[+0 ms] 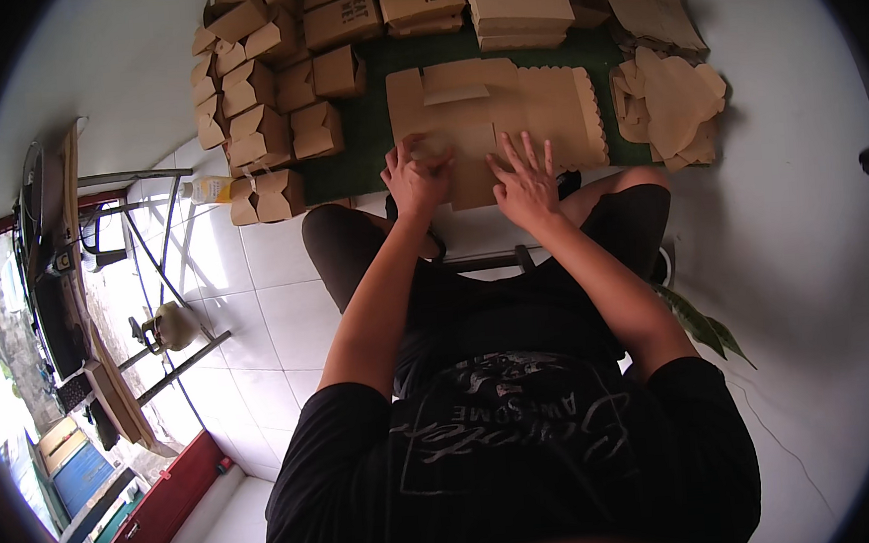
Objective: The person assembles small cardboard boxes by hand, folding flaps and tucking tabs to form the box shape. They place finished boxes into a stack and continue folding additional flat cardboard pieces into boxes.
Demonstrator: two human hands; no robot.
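Observation:
An unfolded cardboard box blank (553,95) lies flat on the green tabletop, with a scalloped edge on its right and a raised flap at the far side. My left hand (415,181) is curled at its near left part. A roundish, translucent brown thing (433,146) shows between those fingers; its kind is too unclear to name. Flat on the blank's near middle rests my right hand (526,178), fingers spread and holding nothing. The near panel of the blank reaches toward my lap between the two hands.
Folded small boxes (259,133) are stacked at the left of the green table (375,76). Larger printed boxes (422,1) and a pale stack (520,7) line the back. Flat cardboard pieces (671,98) pile up at right. A yellow-labelled bottle (209,190) stands beyond the left edge.

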